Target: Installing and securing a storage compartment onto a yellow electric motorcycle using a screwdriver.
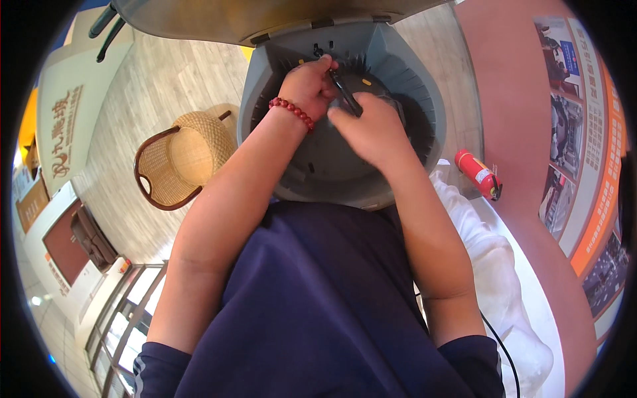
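Note:
My left hand (309,89), with a red bead bracelet (292,111) at its wrist, is closed around the upper part of a slim black rod-shaped tool (343,89). Lower down, my right hand (373,126) grips the tool's near end. Its exact kind I cannot make out. Both hands are inside a grey plastic tub (251,99), over its dark round floor. Black bristle-like strips (358,64) line the tub's far inner side, with a small yellow piece (367,82) close by. At the back the tub's brownish lid (265,20) stands raised on hinges.
A wicker chair (189,156) stands on the wooden floor to the left of the tub. On the right are a red fire extinguisher (476,172), white cloth (491,265) and a black cable (509,358). A picture-covered wall panel (577,146) stands farther right.

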{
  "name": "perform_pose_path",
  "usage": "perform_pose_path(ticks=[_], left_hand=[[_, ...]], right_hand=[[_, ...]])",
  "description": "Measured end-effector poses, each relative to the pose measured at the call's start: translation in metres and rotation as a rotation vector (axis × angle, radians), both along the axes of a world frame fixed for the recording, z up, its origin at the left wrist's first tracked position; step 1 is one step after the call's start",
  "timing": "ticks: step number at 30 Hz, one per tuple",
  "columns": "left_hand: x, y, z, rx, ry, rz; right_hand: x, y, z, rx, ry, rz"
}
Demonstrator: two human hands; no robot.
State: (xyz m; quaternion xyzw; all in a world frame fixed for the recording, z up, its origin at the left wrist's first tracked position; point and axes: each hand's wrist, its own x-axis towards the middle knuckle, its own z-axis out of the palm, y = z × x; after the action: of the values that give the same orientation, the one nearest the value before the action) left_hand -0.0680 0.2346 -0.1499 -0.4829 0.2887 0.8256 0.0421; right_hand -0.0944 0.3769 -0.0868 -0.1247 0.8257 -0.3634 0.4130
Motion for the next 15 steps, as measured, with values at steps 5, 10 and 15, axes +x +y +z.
perform_pose_path(ticks=[5, 10, 15], left_hand=[[-0.003, -0.003, 0.0, -0.044, -0.002, -0.012], [-0.003, 0.004, 0.019, -0.073, -0.102, -0.055], [-0.001, -0.002, -0.002, -0.085, -0.027, 0.02]], right_hand=[[0.004, -0.004, -0.023, 0.09, 0.409, 0.12], [-0.004, 0.006, -0.025, -0.495, -1.147, -0.573], [0.009, 0.001, -0.025, -0.316, -0.552, -0.417]])
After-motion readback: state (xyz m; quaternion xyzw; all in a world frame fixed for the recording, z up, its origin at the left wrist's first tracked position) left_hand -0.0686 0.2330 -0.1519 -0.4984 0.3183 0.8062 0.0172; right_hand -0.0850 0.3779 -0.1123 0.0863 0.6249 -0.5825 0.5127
